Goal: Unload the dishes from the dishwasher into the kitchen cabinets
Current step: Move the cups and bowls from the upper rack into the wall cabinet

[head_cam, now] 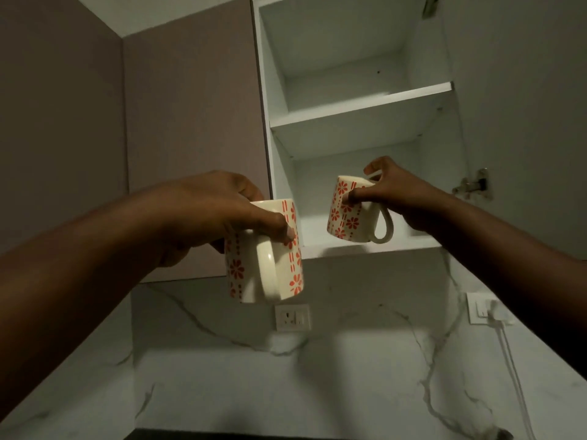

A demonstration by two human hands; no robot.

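Open white cabinet (349,122) is hanging over a marble surface (286,392), its door (524,122) swung to the right. Left hand (206,217) is gripping one flower-patterned mug (266,255) by the rim, below and left of the cabinet. Right hand (397,192) is pinching a second mug (352,211) at the rim, tilted, just above the bottom shelf (349,246). Wall socket (292,317) is sitting below.

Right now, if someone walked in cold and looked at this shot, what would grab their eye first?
Two cream mugs with red flower patterns, held up toward an open white cabinet. The left hand grips the left mug by its rim, below and outside the cabinet's left edge. The right hand pinches the right mug by its rim, tilted over the bottom shelf.
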